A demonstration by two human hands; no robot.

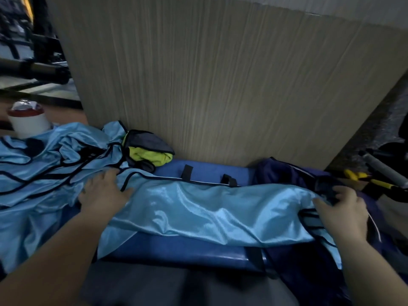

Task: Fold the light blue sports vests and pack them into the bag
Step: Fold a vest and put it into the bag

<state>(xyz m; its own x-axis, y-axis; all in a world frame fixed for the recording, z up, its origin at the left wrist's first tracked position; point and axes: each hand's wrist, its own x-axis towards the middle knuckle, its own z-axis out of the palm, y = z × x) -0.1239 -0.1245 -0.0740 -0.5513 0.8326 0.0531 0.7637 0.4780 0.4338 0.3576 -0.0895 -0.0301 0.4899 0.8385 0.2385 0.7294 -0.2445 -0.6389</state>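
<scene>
Head: L hand [103, 193] spread flat on vest [198, 208], R hand [344, 210] pinching its end; panel [220, 85] behind, cup [28, 122] L.

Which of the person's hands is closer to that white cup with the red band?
Left. The left hand lies flat on the light blue vest, right of the white cup; the right hand holds the vest's other end, much farther right.

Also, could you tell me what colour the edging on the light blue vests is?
Black or very dark, clearest on the edging in the head view.
</scene>
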